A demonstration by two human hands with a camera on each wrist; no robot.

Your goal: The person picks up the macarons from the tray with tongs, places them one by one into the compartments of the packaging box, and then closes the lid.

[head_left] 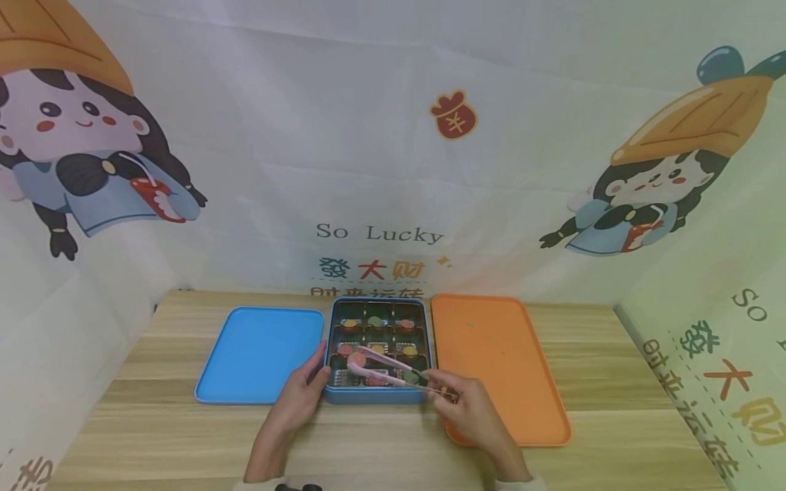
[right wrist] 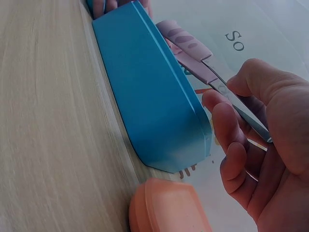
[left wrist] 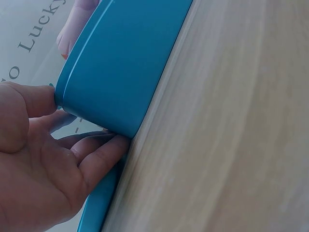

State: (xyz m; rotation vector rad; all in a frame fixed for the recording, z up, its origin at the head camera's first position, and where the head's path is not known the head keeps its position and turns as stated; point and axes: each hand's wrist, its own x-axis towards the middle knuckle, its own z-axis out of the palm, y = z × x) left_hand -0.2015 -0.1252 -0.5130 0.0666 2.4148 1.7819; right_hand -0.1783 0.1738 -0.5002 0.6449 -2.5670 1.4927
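A blue box (head_left: pixel 376 395) stands on the table, divided into dark compartments. Round red, yellow and green pieces (head_left: pixel 375 322) lie in several of them. My left hand (head_left: pixel 301 395) rests at the box's left side, its thumb by the rim and its fingertips against the wall low down, as the left wrist view shows. In my right hand (head_left: pixel 463 402) I grip tongs (right wrist: pixel 212 77) with metal arms and pink tips. Between those tips is a round reddish piece (head_left: pixel 356 361), above the box's front left part. The inside of the box is hidden in both wrist views.
A flat blue tray or lid (head_left: pixel 260 354) lies left of the box. On the right, close beside the box, is an orange tray (head_left: pixel 503 382) with a few small green specks. A printed cloth (head_left: pixel 368 150) hangs behind the wooden table (head_left: pixel 159 423).
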